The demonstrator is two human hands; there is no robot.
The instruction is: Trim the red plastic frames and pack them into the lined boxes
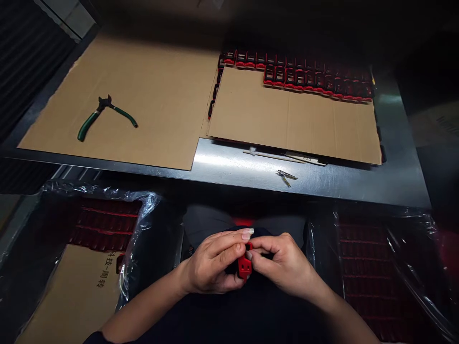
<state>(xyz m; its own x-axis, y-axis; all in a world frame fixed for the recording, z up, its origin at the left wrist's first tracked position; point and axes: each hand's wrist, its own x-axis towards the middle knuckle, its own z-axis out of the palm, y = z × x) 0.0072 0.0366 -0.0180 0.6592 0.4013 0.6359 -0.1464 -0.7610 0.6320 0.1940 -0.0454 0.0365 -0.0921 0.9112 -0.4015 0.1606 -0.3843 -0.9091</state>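
Red part (245,268) sits between both hands, above the lap, in front of the table (229,160). Left hand (217,263) grips it, fingers above, thumb on its near side. Right hand (287,263) has thumb and forefinger bent in at its upper end; cannot tell whether they pinch the part itself or some small piece on it. Chief risk, in my judgement: a slip. If the left fingers slacken while the right ones press, the part could twist free and drop to the lap or lower. Second: the fingertips cover much of the upper end, so a poor fit or a scuff there could pass unnoticed. Third: the clippers (286,175) lie near the table's front edge; a careless forearm could knock them off.
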